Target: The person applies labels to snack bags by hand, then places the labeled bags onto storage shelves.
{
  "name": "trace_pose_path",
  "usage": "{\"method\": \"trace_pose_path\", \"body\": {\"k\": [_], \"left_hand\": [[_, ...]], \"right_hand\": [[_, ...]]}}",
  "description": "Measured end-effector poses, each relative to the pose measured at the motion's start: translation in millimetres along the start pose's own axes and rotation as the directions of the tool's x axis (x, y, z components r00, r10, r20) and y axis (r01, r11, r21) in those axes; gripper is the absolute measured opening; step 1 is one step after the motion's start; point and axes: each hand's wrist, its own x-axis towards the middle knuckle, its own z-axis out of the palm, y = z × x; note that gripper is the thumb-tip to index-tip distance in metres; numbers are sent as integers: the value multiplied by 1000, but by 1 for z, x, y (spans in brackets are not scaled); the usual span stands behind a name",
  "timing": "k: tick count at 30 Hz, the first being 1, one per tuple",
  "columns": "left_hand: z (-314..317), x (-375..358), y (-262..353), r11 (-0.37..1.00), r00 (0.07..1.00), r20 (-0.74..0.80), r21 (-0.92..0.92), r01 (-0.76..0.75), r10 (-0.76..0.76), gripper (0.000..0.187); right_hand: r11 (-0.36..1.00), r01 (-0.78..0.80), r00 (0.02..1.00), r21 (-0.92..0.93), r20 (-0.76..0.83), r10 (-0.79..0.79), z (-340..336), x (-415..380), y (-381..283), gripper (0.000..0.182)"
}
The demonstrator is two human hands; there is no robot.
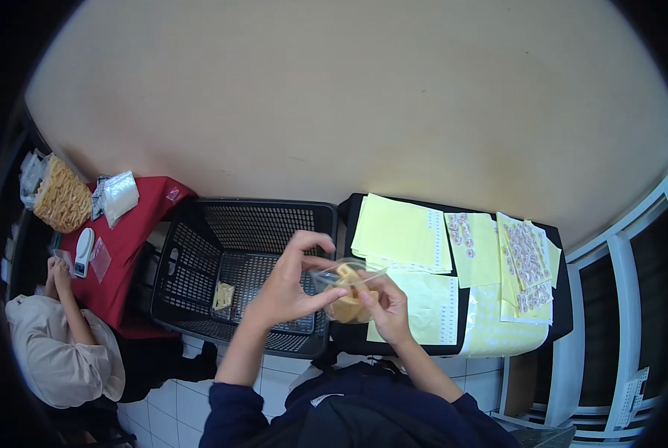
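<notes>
Both hands are on a small clear plastic bag (pixel 349 308) with pale yellow snack pieces inside, held up in front of my body. My right hand (pixel 391 308) grips the bag's right side, fingers closed around it. On the other side, my left hand (pixel 283 293) has its thumb against the bag and other fingers at its upper left edge, with the index finger raised and bent. The bag's top looks spread, though its seal is hard to make out. Below and left, a black plastic basket (pixel 246 211) contains another small filled bag (pixel 223 296) on its floor.
Yellow sticker sheets (pixel 403 231) and sheets of printed round labels (pixel 524 257) cover a black table at right. Leftward, a red-covered table (pixel 136 216) carries a large snack bag (pixel 63 196), a white scale (pixel 85 246) and plastic bags (pixel 120 196). Another person (pixel 65 351) sits there.
</notes>
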Motion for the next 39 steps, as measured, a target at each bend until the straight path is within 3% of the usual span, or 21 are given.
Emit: {"method": "trace_pose_path", "body": {"k": [1,2,3,5,6,8,10,15,17,19,21,24,27,31,33,36,39], "left_hand": [[15,0,-2,971,964,-264,-239,-26,-39,64],[21,0,-10,947,979,-163,-314,63,-120,85],[38,1,-14,869,965,-206,-492,40,-162,71],[63,0,-28,856,962,-120,-493,156,-244,52],[74,1,-24,829,948,-176,-544,131,-265,34],[90,4,-24,817,940,-203,-564,118,-276,32],[104,5,-28,817,939,-231,-571,83,-256,25],[120,6,-27,795,945,-158,-589,144,-287,22],[124,7,-26,769,939,-138,-617,167,-315,20],[128,10,-23,766,943,-124,-620,170,-309,19],[131,12,-18,764,948,-110,-622,170,-300,19],[136,14,-12,781,948,-119,-602,168,-295,20],[143,14,-12,748,942,-118,-642,170,-315,22],[150,12,-16,697,926,-135,-699,162,-352,25],[152,12,-15,694,923,-136,-701,166,-359,26],[155,16,-12,759,907,-241,-640,118,-345,42],[152,18,-11,790,901,-252,-596,142,-352,48]], "right_hand": [[1000,6,1000,-2,-3,-6,-5,-1,-4,21],[1000,-1,998,20,-67,3,-11,-2,-7,19],[999,-8,991,43,-130,13,-16,-2,-10,18],[999,43,992,-4,-123,-43,-26,-2,-15,20],[999,44,990,-33,-132,-48,-31,-3,-14,23],[997,39,989,-60,-143,-47,-40,-4,-16,25],[980,129,982,-149,-121,-148,-48,-1,-23,29],[997,15,991,-74,-135,-25,-72,-5,-22,22],[967,103,988,-231,-92,-128,-80,-6,-21,19],[967,122,984,-222,-103,-147,-78,-5,-26,17],[987,129,971,-90,-188,-145,-72,-6,-31,14],[982,122,975,-147,-168,-147,-81,-12,-27,13],[948,169,949,-269,-216,-230,-79,-13,-34,15],[964,202,957,-173,-175,-232,-86,-15,-32,19],[927,231,956,-296,-106,-272,-94,-15,-30,18],[905,149,981,-398,-58,-186,-99,-15,-43,15],[887,124,989,-445,-23,-149,-98,-11,-51,13]]}}
